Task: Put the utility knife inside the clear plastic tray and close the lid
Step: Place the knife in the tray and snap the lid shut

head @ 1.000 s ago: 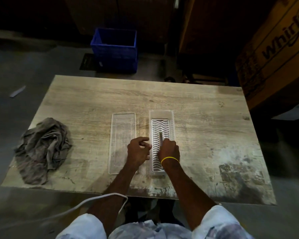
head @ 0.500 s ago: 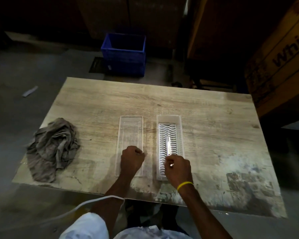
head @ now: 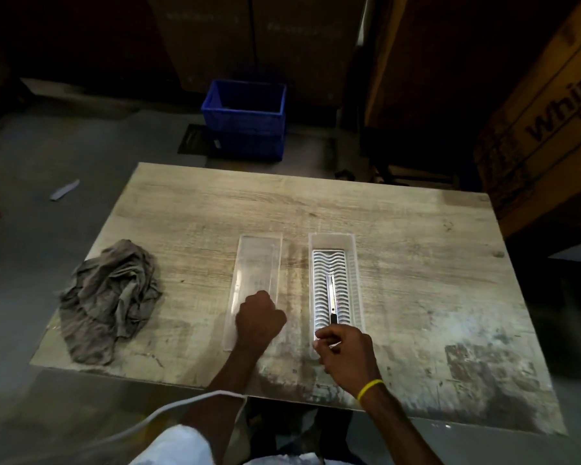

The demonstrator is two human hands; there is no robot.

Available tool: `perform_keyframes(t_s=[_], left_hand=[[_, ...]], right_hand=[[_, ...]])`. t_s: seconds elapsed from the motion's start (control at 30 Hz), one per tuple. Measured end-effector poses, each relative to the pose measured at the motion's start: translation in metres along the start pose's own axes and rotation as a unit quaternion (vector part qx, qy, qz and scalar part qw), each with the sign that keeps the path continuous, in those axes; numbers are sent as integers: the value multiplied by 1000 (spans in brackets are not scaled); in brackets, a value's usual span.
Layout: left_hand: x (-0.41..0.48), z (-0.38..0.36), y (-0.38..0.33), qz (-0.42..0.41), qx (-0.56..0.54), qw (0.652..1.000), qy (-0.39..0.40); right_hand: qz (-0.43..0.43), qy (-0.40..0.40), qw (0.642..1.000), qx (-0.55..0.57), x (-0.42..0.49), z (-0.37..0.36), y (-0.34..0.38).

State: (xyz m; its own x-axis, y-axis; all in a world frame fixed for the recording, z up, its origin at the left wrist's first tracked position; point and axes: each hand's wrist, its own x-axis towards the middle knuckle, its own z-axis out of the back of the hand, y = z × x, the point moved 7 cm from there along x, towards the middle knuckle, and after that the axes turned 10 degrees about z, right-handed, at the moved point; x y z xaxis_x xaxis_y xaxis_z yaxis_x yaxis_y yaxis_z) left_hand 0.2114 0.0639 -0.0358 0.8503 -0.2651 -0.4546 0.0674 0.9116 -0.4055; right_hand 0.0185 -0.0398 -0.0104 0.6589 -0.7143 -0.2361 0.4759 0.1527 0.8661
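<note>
The clear plastic tray (head: 355,263) lies lengthwise on the wooden table, with a white wavy insert inside. The utility knife (head: 331,297), slim and silver with a black near end, lies along the insert. My right hand (head: 348,352), with a yellow band at the wrist, hovers at the tray's near end just behind the knife; its fingers are loosely curled, thumb slightly apart, holding nothing. The clear lid (head: 257,260) lies flat to the left of the tray. My left hand (head: 259,318) is a fist closed over the lid's near right edge.
A crumpled grey rag (head: 109,297) sits at the table's left side. On the floor beyond the table's far edge stands a blue crate (head: 245,119), and large cardboard boxes (head: 544,129) rise at the right. A white cable (head: 168,411) runs below the near edge.
My right hand has let go of the knife, which now lies in the tray, and has drawn back toward me. My left hand shifted left onto the lid and closed.
</note>
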Motion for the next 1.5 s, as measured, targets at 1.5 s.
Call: perform_keyframes(t_s=[1.5], left_hand=[[-44,-36,-36,-24,-224,964,142]], right_hand=[[-73,-49,996,6,49,73,-46]])
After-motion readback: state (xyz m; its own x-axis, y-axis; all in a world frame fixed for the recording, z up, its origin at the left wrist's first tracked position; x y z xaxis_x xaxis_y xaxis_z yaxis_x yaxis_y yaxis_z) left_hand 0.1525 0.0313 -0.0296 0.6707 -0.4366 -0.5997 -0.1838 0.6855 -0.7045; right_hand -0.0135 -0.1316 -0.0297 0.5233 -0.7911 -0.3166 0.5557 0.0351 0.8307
